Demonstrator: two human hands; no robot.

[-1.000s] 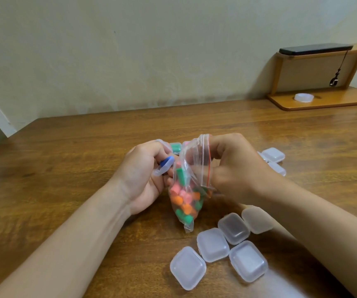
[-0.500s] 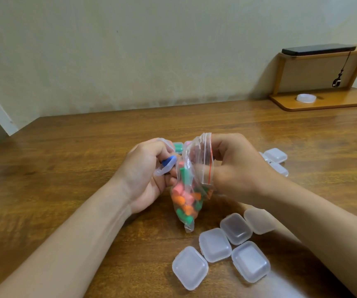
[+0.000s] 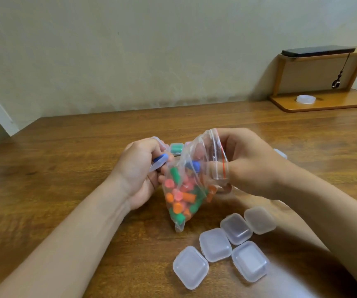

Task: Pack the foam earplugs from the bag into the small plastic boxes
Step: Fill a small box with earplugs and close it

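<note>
Head view: the left hand (image 3: 137,171) has its grip curled round a small open box (image 3: 158,165) containing a blue earplug (image 3: 160,158). The bag of earplugs (image 3: 182,190) hangs between both hands over the table (image 3: 66,147). The right hand (image 3: 250,166) has its grip pinching the bag's mouth. Five closed boxes (image 3: 215,245) lie at lower right.

Clear zip-top plastic bag (image 3: 187,183): red seal line, mouth open, hanging upright, pinched at mouth by right hand (image 3: 252,166). Contents: pink, orange, green foam earplugs (image 3: 179,198); one blue earplug (image 3: 194,165) near mouth. Five closed translucent square plastic boxes (image 3: 215,245) clustered right of bag, nearer the camera. One open box (image 3: 158,163) just left of bag, gripped by left hand (image 3: 136,173).
</note>
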